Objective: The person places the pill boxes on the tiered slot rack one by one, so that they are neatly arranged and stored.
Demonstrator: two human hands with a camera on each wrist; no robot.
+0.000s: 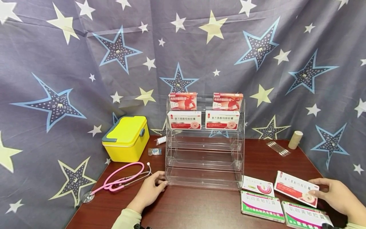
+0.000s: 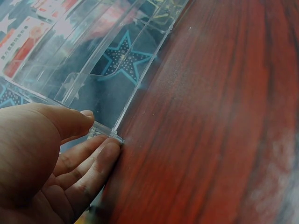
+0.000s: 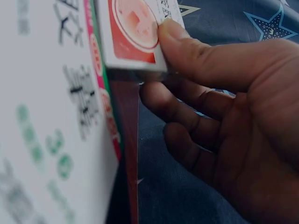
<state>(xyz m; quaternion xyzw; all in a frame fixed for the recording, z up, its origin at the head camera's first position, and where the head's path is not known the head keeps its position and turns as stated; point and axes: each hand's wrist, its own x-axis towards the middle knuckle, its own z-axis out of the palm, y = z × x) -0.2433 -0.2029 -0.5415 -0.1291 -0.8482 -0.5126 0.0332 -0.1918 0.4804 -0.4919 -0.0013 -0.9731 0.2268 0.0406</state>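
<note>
My left hand (image 1: 152,187) holds the lower left front corner of a clear tiered display rack (image 1: 203,182); in the left wrist view, thumb and fingers (image 2: 100,158) lie at its side panel edge. My right hand (image 1: 338,194) pinches the right end of a white and red medicine box (image 1: 297,188), thumb on its printed face. In the right wrist view, this box (image 3: 135,32) is partly cut off. Two red boxes (image 1: 183,101) stand on the rack's top tier, with two white and red boxes (image 1: 184,120) on the tier below.
Two green and white medicine boxes (image 1: 261,206) and a white box with pink arcs (image 1: 258,185) lie right of the rack. A yellow case (image 1: 124,136) and pink stethoscope (image 1: 114,184) are on the left. Cotton swabs (image 1: 278,148) and a bandage roll (image 1: 295,140) lie back right.
</note>
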